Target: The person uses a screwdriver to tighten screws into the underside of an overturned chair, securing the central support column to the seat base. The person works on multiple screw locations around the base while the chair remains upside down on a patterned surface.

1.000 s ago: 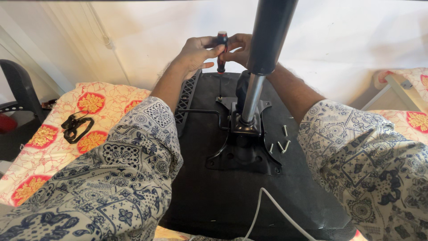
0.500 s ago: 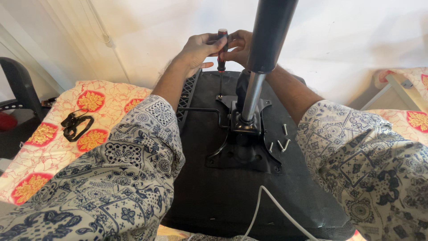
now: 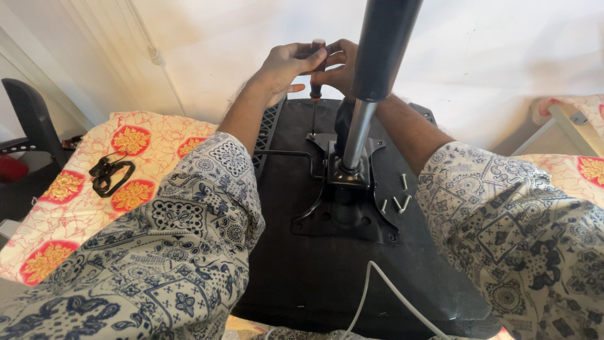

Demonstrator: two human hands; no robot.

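An upturned black chair seat (image 3: 302, 277) lies in front of me with a black metal mounting plate (image 3: 343, 220) on it. A gas cylinder (image 3: 371, 82) rises straight up from the plate. A screwdriver (image 3: 314, 75) with a red and black handle stands upright, its tip at the plate's far left corner. My left hand (image 3: 283, 66) grips the top of the handle. My right hand (image 3: 336, 63) holds the handle from the other side, partly hidden behind the cylinder. Both sleeves are patterned white and dark blue.
Several loose screws (image 3: 399, 198) lie on the seat right of the plate. A black lever rod (image 3: 286, 153) sticks out to the left. A floral red and white cloth (image 3: 75, 201) carries a black strap (image 3: 107, 173). A white cable (image 3: 390, 293) crosses the near edge.
Both hands have shifted slightly on the screwdriver handle as it turns; the screwdriver stays upright at the same corner of the plate.
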